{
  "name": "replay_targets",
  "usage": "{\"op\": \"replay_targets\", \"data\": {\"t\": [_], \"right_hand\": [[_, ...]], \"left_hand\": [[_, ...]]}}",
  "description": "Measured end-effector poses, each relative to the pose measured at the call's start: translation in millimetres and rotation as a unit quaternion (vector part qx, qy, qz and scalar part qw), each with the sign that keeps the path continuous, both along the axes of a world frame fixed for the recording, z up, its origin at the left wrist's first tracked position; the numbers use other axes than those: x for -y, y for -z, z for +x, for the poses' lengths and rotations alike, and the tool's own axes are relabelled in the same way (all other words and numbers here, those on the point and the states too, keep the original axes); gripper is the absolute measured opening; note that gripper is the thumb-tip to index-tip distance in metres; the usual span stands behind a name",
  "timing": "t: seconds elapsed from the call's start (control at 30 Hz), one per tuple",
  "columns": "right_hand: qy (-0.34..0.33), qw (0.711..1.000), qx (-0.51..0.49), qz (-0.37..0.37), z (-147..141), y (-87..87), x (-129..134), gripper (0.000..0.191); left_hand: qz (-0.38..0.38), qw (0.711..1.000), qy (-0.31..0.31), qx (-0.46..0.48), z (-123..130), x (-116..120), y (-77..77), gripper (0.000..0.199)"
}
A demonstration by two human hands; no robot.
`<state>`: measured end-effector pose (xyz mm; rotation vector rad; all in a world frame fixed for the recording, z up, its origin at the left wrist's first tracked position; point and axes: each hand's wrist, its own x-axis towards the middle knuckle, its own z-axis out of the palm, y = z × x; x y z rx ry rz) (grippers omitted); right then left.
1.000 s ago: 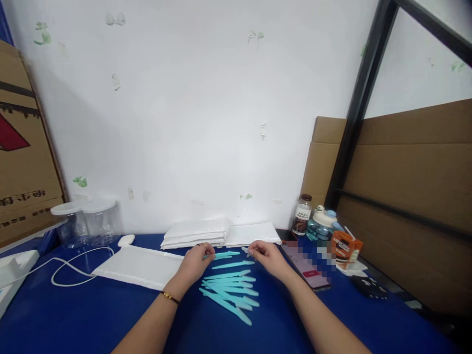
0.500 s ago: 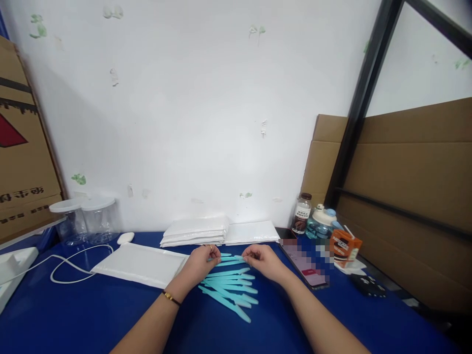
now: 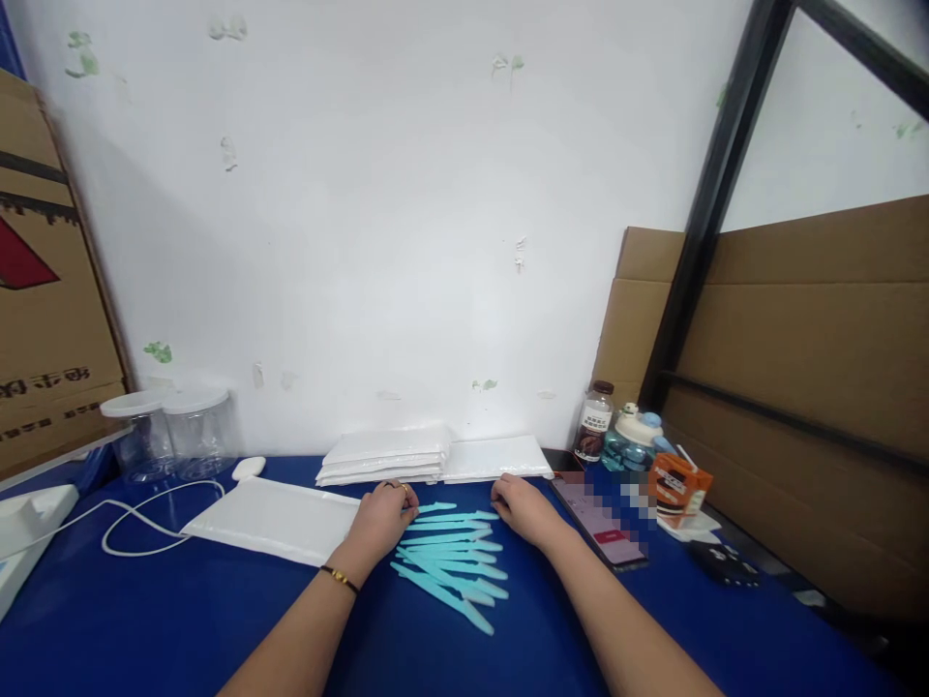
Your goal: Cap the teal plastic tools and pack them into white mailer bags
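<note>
Several light-blue, flat plastic sticks (image 3: 457,558) lie fanned out on the blue table, their ends pointing right. My left hand (image 3: 384,513) is at the left end of the uppermost stick (image 3: 436,507), fingers pinched together on it. To the right of the fan, my right hand (image 3: 524,505) rests low over the table with its fingers drawn together; whatever may be between the fingertips is too small to make out. Beside my left hand, a white padded envelope (image 3: 276,521) lies flat, its right edge partly behind the hand.
Behind my hands, white envelopes (image 3: 384,455) are stacked against the wall. Clear jars (image 3: 199,436), a white cable and a power strip (image 3: 36,528) stand left. A phone (image 3: 599,523), bottles (image 3: 593,422) and an orange carton (image 3: 678,487) are at right.
My hands have moved apart, the left one slightly leftward and the right one rightward. A stick that was between them now lies on the table at the top of the fan.
</note>
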<state>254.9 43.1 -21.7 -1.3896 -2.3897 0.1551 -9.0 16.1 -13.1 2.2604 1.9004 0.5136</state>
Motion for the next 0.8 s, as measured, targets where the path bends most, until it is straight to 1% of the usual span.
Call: {"op": "replay_targets", "data": {"t": [0.1, 0.2, 0.23, 0.3, 0.33, 0.4, 0.47, 0.53, 0.57, 0.63, 0.8], "right_hand": [[0.03, 0.999, 0.027, 0.022, -1.3, 1.4, 0.3, 0.011], [0.03, 0.998, 0.009, 0.051, 2.6, 4.5, -1.8, 0.006], [0.028, 0.999, -0.013, 0.044, 4.6, 5.9, -3.3, 0.005], [0.028, 0.996, -0.078, -0.006, 8.5, 8.3, -6.6, 0.003], [0.031, 0.991, -0.122, -0.041, 10.0, 8.8, -7.9, 0.003], [0.031, 0.968, -0.229, -0.1, 11.4, 7.7, -8.8, 0.008], [0.01, 0.932, -0.336, -0.133, 9.8, 3.8, -6.6, 0.017], [-0.026, 0.898, -0.412, -0.152, 5.7, -0.6, -2.1, 0.027], [-0.043, 0.887, -0.432, -0.16, 3.1, -2.2, 0.4, 0.03], [-0.066, 0.876, -0.445, -0.174, -2.2, -3.3, 4.4, 0.034], [-0.076, 0.876, -0.438, -0.187, -9.7, 1.3, 6.2, 0.037]], "left_hand": [[0.005, 1.0, 0.002, 0.008, 0.2, -1.5, 1.6, 0.01], [0.005, 0.999, 0.011, 0.03, -1.2, -2.2, 1.5, 0.01], [0.003, 0.999, 0.015, 0.044, -1.7, -2.4, 1.3, 0.011], [-0.004, 0.997, 0.022, 0.077, -1.8, -2.7, 1.0, 0.011], [-0.009, 0.995, 0.027, 0.093, -1.3, -2.7, 0.8, 0.012], [-0.02, 0.992, 0.041, 0.118, 0.8, -2.3, 0.3, 0.012], [-0.03, 0.989, 0.054, 0.135, 3.8, -0.8, -0.9, 0.013], [-0.036, 0.987, 0.064, 0.146, 6.7, 1.5, -3.0, 0.014], [-0.036, 0.986, 0.065, 0.149, 7.9, 2.8, -4.3, 0.014], [-0.036, 0.985, 0.068, 0.152, 9.5, 5.2, -6.8, 0.015], [-0.037, 0.985, 0.067, 0.155, 10.9, 9.1, -11.0, 0.013]]}}
